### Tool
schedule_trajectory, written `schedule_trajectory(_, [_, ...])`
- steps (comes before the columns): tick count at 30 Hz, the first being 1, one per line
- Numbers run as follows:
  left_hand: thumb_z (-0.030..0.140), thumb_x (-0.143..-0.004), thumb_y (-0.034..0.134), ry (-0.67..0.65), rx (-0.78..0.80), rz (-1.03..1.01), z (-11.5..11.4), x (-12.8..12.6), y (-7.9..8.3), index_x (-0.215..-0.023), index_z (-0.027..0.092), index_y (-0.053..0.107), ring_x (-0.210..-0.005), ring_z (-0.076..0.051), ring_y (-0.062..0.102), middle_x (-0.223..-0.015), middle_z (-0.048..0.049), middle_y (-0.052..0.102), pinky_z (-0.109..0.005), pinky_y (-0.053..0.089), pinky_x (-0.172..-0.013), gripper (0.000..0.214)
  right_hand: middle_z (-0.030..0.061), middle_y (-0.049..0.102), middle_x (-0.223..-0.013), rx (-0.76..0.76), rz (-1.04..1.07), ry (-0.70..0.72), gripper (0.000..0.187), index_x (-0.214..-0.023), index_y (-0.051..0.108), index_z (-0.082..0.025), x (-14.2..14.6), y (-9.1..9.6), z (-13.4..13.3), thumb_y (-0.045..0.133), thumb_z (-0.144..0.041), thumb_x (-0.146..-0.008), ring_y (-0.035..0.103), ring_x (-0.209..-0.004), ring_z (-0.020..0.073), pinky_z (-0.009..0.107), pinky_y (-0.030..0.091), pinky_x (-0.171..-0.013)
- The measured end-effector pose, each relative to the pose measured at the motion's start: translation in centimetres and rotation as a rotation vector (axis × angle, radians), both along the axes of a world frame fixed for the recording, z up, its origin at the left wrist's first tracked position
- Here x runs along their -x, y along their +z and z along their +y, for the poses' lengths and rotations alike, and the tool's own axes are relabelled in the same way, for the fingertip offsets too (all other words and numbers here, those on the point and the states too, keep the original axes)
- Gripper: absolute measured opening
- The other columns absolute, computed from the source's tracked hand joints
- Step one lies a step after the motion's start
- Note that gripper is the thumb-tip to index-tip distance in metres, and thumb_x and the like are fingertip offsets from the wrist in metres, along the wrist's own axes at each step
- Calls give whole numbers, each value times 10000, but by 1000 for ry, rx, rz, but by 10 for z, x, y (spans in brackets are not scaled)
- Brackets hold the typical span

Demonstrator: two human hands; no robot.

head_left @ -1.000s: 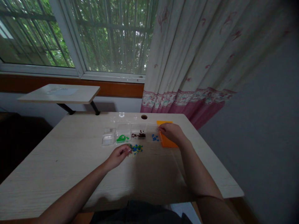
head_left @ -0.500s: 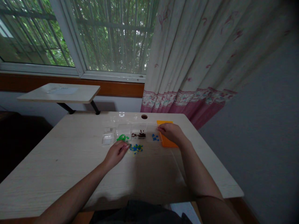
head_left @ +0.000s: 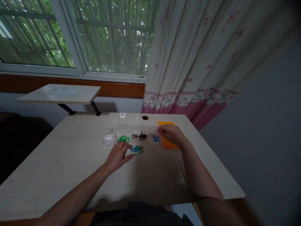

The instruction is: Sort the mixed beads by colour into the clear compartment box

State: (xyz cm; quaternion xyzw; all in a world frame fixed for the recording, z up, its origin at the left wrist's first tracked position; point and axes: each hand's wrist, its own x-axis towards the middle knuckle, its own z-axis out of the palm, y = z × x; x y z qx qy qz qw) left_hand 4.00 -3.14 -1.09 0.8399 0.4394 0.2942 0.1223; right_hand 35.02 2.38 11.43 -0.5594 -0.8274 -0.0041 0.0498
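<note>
A small pile of mixed blue, green and yellow pieces (head_left: 137, 149) lies on the table. My left hand (head_left: 119, 156) is at the pile's left edge, thumb and fingers spread apart. Over the box end beside the orange sheet is my right hand (head_left: 171, 133), its fingertips pinched together; whatever they hold is too small to make out. Below those fingertips, blue pieces (head_left: 156, 138) lie in a clear compartment. Dark brown pieces (head_left: 142, 135) fill part of the middle compartment, and green pieces (head_left: 123, 138) lie in the one left of it.
An empty-looking clear tray (head_left: 108, 140) stands left of the green pieces. The orange sheet (head_left: 169, 144) lies partly under my right hand. Behind are a round cable hole (head_left: 145, 117) in the table (head_left: 77, 163) and a raised shelf (head_left: 82, 98) at the back left.
My left hand has opened, its thumb and fingers parting beside the pile. My right hand has shifted very slightly left and remains pinched.
</note>
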Motion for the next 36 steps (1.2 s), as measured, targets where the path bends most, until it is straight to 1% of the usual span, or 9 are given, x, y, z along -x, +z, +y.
schedule_trajectory(4, [395, -890, 640, 31, -13, 52, -1, 0, -2, -1111, 209, 636, -1045, -282, 539, -1050, -101, 601, -442, 455, -929, 289, 64, 755, -956, 14, 18, 19, 323, -973, 744, -211, 1, 0, 0, 461, -364, -992, 666, -875, 184, 251, 390, -703])
schedule_trajectory(8, [307, -923, 575, 51, -8, 65, 1, 3, -4, -1087, 211, 638, -1031, -270, 537, -1039, -99, 588, -427, 457, -922, 199, 59, 754, -968, 19, 49, 21, 308, -993, 745, -216, 0, -1, 1, 474, -363, -988, 664, -883, 184, 250, 398, -720])
schedule_trajectory(12, [260, -937, 530, 57, -11, 68, 2, 4, -5, -1070, 197, 637, -1020, -263, 536, -1025, -103, 584, -415, 459, -912, 182, 58, 756, -968, 14, 58, 31, 296, -985, 745, -208, -1, -2, 1, 485, -349, -983, 670, -891, 183, 249, 403, -733])
schedule_trajectory(16, [283, -954, 506, 51, -7, 93, 1, 1, -3, -1066, 201, 652, -1002, -261, 542, -1013, -104, 591, -404, 452, -893, 202, 60, 757, -980, 14, 63, 40, 294, -988, 744, -207, 0, -1, 0, 484, -345, -984, 672, -897, 179, 245, 405, -736])
schedule_trajectory(21, [387, -922, 591, 80, -9, 128, 0, -4, -4, -1049, 195, 651, -976, -272, 553, -990, -104, 599, -396, 444, -858, 237, 61, 758, -982, 18, 73, 43, 281, -1002, 746, -209, 1, -1, -1, 498, -338, -978, 672, -899, 179, 242, 407, -742])
schedule_trajectory(24, [413, -909, 614, 89, -4, 147, -1, -5, -4, -1023, 190, 648, -966, -274, 556, -978, -101, 601, -391, 444, -843, 252, 60, 759, -977, 6, 84, 54, 284, -1005, 748, -208, 1, -1, -1, 496, -336, -979, 672, -891, 177, 239, 412, -747])
schedule_trajectory(31, [373, -930, 597, 103, 16, 164, -2, -8, -3, -1033, 206, 645, -1002, -255, 561, -1019, -89, 610, -376, 450, -877, 202, 64, 761, -954, -6, 115, 87, 285, -973, 754, -203, -1, -7, 2, 505, -340, -975, 675, -876, 181, 240, 417, -739])
schedule_trajectory(33, [354, -945, 571, 105, 0, 199, -3, -8, -2, -1043, 204, 645, -994, -253, 561, -1023, -88, 613, -378, 451, -868, 194, 57, 762, -958, -13, 124, 91, 271, -969, 754, -208, -2, -8, 2, 515, -335, -969, 677, -874, 181, 240, 418, -734])
schedule_trajectory(36, [320, -968, 525, 109, -63, 285, -2, -7, 1, -1034, 199, 656, -967, -259, 557, -1011, -91, 621, -394, 447, -840, 191, 55, 761, -971, -12, 126, 91, 254, -971, 754, -207, -1, -9, 1, 523, -311, -963, 677, -885, 179, 235, 419, -739])
